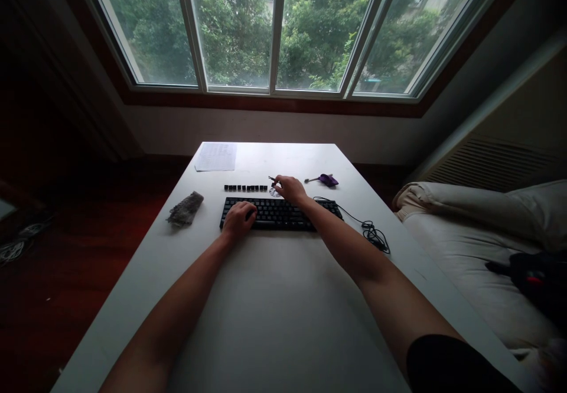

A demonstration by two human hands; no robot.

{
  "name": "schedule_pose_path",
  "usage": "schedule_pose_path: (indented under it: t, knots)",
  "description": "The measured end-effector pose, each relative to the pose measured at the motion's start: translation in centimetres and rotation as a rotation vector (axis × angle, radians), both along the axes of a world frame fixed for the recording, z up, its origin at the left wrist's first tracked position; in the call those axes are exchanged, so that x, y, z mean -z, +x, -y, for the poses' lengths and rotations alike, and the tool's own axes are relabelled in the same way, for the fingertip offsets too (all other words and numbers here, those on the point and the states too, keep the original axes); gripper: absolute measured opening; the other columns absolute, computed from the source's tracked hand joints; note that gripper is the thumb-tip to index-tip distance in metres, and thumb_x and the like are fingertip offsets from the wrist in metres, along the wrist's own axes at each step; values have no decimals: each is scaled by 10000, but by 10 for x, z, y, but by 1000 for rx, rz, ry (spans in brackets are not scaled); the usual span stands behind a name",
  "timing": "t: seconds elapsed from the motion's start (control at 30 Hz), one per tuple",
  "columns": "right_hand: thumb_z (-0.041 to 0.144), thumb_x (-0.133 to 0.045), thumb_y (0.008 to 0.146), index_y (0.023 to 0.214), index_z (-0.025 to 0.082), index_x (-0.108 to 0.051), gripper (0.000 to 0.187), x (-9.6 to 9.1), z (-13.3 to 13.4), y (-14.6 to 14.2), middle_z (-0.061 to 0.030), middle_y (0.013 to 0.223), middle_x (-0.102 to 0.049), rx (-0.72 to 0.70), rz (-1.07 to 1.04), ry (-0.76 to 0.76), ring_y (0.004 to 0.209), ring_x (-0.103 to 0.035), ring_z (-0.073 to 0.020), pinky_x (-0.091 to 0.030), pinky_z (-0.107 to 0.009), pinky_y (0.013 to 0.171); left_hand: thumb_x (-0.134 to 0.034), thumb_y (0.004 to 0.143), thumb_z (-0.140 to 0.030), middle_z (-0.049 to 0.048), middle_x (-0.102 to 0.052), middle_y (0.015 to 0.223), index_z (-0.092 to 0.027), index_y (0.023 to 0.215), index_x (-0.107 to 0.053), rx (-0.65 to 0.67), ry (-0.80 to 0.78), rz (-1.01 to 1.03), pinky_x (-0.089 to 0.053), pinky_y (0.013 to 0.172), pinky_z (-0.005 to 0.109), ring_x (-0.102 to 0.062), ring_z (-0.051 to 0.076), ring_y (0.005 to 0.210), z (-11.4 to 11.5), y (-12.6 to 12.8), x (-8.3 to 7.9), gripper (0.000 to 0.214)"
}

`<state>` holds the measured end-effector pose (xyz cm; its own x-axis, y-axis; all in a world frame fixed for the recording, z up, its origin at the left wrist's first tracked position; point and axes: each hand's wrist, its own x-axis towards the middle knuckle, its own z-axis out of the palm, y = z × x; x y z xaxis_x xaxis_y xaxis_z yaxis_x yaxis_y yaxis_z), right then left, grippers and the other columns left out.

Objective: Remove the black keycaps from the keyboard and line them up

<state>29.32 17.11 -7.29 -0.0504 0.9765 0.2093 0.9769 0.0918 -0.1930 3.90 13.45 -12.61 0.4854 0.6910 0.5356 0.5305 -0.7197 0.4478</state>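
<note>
A black keyboard (283,216) lies across the white table. My left hand (240,218) rests on its left part, fingers curved over the keys with the thumb apart from them. Beyond the keyboard's back edge, my right hand (290,189) is closed on a thin dark tool (272,179), too small to name exactly. Just below those fingers lies a small, round, whitish thing (274,192), partly hidden by the hand. A row of several loose black keycaps (245,188) stands behind the keyboard, left of my right hand.
A crumpled grey cloth (186,208) lies left of the keyboard. To the right is its coiled cable (375,236); behind that, a purple object (328,179) with a thin-handled piece. Printed paper (216,156) lies at the far left corner. A pale couch (460,251) flanks the table.
</note>
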Motion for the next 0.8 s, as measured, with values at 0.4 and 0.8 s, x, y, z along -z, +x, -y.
schedule_pose_path:
  t: [0.4, 0.8]
  knots:
    - [347, -539, 977, 1198, 226, -627, 267, 17, -40, -5, -108, 1159, -695, -61, 238, -143, 990, -657, -236, -464, -303, 789, -572, 911, -206, 46, -676, 1031, -245, 978, -657, 7, 13, -12, -493, 938, 400, -610, 224, 1001, -4, -1, 2, 115]
    - [334, -553, 966, 1207, 228, -608, 268, 27, -45, -11, -108, 1165, -684, -65, 239, -174, 985, -650, -227, -454, -292, 790, -563, 916, -217, 47, -677, 1043, -247, 986, -659, 6, 3, -33, -491, 945, 405, -608, 229, 1014, -4, -3, 1, 123]
